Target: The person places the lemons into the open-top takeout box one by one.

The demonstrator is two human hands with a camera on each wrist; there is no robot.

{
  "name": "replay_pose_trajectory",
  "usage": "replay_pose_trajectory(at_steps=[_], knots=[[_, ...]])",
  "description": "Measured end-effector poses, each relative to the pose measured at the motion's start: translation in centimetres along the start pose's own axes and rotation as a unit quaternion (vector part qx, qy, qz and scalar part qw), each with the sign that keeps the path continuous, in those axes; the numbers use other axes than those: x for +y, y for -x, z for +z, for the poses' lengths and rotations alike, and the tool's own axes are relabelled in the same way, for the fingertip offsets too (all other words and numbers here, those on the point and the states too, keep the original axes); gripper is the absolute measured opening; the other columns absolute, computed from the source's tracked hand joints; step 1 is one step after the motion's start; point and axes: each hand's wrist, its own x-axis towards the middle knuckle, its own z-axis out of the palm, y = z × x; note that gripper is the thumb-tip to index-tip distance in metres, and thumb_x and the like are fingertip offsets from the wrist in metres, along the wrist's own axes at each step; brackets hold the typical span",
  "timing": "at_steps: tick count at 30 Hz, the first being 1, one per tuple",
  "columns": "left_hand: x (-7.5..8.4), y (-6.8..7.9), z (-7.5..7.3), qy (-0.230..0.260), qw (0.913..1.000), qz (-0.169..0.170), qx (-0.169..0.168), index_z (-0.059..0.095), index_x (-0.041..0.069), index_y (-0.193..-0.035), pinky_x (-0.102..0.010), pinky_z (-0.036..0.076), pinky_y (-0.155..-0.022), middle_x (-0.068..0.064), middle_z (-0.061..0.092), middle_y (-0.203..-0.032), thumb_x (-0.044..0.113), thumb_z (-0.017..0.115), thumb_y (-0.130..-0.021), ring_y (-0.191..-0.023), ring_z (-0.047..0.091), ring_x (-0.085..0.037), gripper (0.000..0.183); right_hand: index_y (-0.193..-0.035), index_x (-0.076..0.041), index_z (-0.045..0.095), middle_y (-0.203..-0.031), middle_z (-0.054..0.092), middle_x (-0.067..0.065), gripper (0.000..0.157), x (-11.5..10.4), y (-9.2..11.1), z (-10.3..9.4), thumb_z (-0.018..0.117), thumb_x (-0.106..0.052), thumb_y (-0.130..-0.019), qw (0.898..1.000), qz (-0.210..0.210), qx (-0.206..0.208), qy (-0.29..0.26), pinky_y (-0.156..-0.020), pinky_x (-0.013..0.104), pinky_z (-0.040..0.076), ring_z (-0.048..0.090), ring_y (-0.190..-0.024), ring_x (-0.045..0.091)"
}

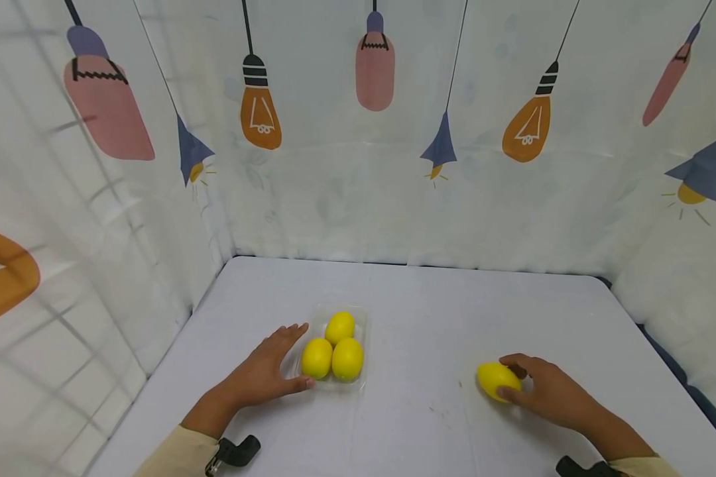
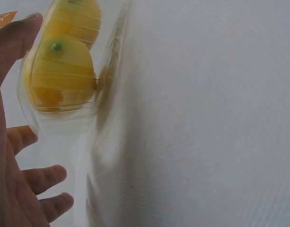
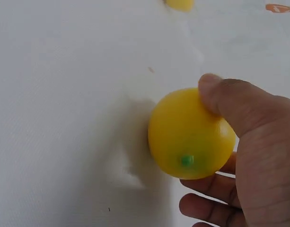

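A clear plastic tray on the left half of the table holds three yellow lemons. My left hand is at the tray's left side, thumb and fingers spread apart. In the left wrist view the thumb and a finger reach the edge of the clear tray; whether they press on it I cannot tell. Further right, my right hand grips a single lemon between thumb and fingers. The right wrist view shows this lemon with a green tip, its shadow on the cloth beside it.
A white cloth covers the table. Behind and at both sides hangs a white curtain printed with lamps and bulbs. Small brownish marks dot the cloth between the tray and the right hand. A dark device is strapped at each wrist.
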Motion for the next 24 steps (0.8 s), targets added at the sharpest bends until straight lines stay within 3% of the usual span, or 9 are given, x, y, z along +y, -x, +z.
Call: replay_pose_trajectory(at_steps=[7, 13, 17, 20, 24], knots=[[0.0, 0.0, 0.0, -0.001, 1.0, 0.003, -0.002, 0.029, 0.024, -0.163, -0.068, 0.016, -0.118, -0.015, 0.029, -0.165, 0.067, 0.075, -0.081, -0.151, 0.022, -0.043, 0.104, -0.143, -0.011, 0.057, -0.109, 0.068, 0.0, 0.085, 0.3, -0.1, 0.3, 0.077, -0.065, -0.08, 0.999, 0.035, -0.021, 0.015, -0.083, 0.052, 0.055, 0.062, -0.099, 0.021], [0.0, 0.1, -0.1, -0.001, 1.0, 0.009, -0.001, 0.029, 0.023, -0.163, -0.067, 0.015, -0.119, -0.016, 0.03, -0.165, 0.066, 0.076, -0.082, -0.151, 0.022, -0.044, 0.103, -0.152, -0.019, 0.05, -0.14, 0.058, 0.006, 0.089, 0.9, 0.7, 0.1, 0.084, -0.056, -0.078, 0.999, -0.033, -0.015, -0.018, -0.098, 0.066, 0.046, 0.055, -0.124, 0.032], [0.0, 0.1, -0.1, 0.0, 0.9999, 0.01, -0.001, 0.029, 0.023, -0.164, -0.067, 0.015, -0.119, -0.016, 0.03, -0.165, 0.066, 0.076, -0.082, -0.151, 0.022, -0.044, 0.103, -0.151, -0.025, 0.052, -0.143, 0.056, 0.004, 0.083, 1.0, 0.9, -0.1, 0.087, -0.041, -0.079, 0.997, -0.072, -0.009, -0.018, -0.102, 0.065, 0.044, 0.053, -0.128, 0.031], [0.0, 0.1, -0.1, 0.002, 1.0, 0.01, 0.0, 0.029, 0.023, -0.164, -0.067, 0.014, -0.119, -0.016, 0.03, -0.165, 0.067, 0.075, -0.082, -0.151, 0.022, -0.044, 0.104, -0.15, -0.025, 0.053, -0.14, 0.057, 0.002, 0.079, 0.9, 0.9, -0.1, 0.087, -0.036, -0.079, 0.997, -0.075, -0.009, -0.012, -0.101, 0.061, 0.046, 0.055, -0.125, 0.028], [0.0, 0.1, -0.1, 0.003, 1.0, 0.009, -0.001, 0.028, 0.023, -0.164, -0.067, 0.014, -0.119, -0.016, 0.03, -0.165, 0.068, 0.075, -0.081, -0.151, 0.022, -0.044, 0.104, -0.146, -0.022, 0.056, -0.142, 0.057, 0.006, 0.079, 0.7, 0.7, -0.1, 0.09, -0.04, -0.077, 0.998, -0.052, -0.015, -0.026, -0.098, 0.057, 0.051, 0.057, -0.122, 0.031]])
